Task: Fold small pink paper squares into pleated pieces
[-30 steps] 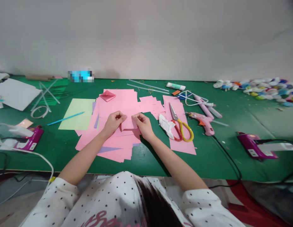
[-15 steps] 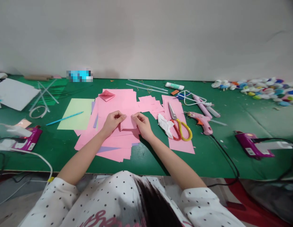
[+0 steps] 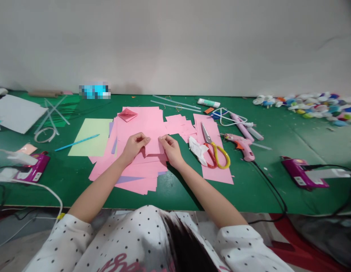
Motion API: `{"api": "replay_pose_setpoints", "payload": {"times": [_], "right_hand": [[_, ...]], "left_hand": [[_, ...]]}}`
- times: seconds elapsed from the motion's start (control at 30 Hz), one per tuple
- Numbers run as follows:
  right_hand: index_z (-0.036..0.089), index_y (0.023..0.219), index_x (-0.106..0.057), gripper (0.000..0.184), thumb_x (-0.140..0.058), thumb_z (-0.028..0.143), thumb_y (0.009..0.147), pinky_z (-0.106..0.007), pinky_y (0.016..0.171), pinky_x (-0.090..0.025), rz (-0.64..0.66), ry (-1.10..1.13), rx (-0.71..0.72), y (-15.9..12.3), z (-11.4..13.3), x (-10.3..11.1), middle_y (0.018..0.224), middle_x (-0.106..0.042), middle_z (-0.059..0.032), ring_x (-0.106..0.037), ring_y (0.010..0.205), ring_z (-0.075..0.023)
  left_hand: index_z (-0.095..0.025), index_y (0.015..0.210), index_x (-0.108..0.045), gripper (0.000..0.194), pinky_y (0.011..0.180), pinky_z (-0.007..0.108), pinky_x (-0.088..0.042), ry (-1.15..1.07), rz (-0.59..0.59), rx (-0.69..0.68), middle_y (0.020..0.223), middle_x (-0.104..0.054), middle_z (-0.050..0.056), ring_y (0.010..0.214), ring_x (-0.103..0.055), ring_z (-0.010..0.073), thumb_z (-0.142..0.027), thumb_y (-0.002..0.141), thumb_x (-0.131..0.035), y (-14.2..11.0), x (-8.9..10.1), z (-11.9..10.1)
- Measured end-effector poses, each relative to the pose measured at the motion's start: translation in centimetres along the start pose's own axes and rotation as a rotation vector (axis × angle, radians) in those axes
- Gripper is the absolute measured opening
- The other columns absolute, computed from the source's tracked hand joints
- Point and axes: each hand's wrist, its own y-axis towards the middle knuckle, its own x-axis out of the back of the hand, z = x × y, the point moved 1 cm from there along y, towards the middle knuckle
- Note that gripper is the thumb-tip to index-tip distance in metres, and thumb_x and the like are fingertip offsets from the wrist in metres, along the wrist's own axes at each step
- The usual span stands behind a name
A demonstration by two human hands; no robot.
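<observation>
A small piece of pink paper (image 3: 154,147) is stretched between my two hands, above a pile of larger pink sheets (image 3: 141,119). My left hand (image 3: 136,145) pinches its left edge, fingers closed. On the opposite edge, my right hand (image 3: 172,148) grips it between thumb and curled fingers. A folded pink paper piece (image 3: 127,115) with layered pleats lies on the far left of the pile. Small pink paper pieces (image 3: 179,124) are scattered just beyond my right hand. The underside of the held paper is hidden.
Scissors (image 3: 211,143) and crumpled white tissue (image 3: 197,149) lie to the right, beside a pink glue gun (image 3: 241,145). A blue pencil (image 3: 77,142) crosses a pale green sheet (image 3: 88,128). Purple power strips (image 3: 302,173) sit at both sides; bottle caps (image 3: 319,104) are heaped far right.
Both hands keep their hold on the small pink paper in nearly the same place. The paper's angle seems to have shifted very slightly; the table things stay put.
</observation>
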Motion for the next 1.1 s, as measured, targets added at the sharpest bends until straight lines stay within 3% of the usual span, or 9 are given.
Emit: {"api": "replay_pose_setpoints", "payload": {"times": [0.33,0.73,1.1], "right_hand": [[0.021,0.070,-0.056,0.038,-0.069,0.056,0.078,-0.027,0.061,-0.035,0.025,-0.049,0.003,-0.03,0.27,-0.10,0.066,-0.047,0.0037,-0.039,0.061,-0.0118],[0.021,0.071,-0.057,0.035,-0.068,0.053,0.079,-0.027,0.061,-0.034,-0.008,-0.022,-0.007,-0.03,0.08,0.03,0.067,-0.047,0.0035,-0.039,0.062,-0.0122],[0.021,0.070,-0.055,0.036,-0.067,0.053,0.082,-0.027,0.059,-0.031,0.037,-0.057,0.028,0.01,-0.21,0.04,0.064,-0.045,0.0047,-0.036,0.060,-0.0113]], "left_hand": [[-0.018,0.065,-0.056,0.033,0.052,0.023,-0.038,0.072,-0.016,-0.050,0.062,-0.049,-0.003,0.056,-0.048,0.0094,-0.040,0.079,-0.076,0.21,0.17,0.20],[-0.018,0.064,-0.054,0.037,0.052,0.023,-0.037,0.036,0.003,-0.003,0.060,-0.050,-0.002,0.054,-0.049,0.0100,-0.044,0.080,-0.074,0.21,0.07,0.09],[-0.017,0.070,-0.060,0.028,0.062,0.025,-0.036,0.154,0.016,-0.093,0.065,-0.050,-0.003,0.063,-0.045,0.0109,-0.040,0.083,-0.070,0.33,0.17,0.28]]}}
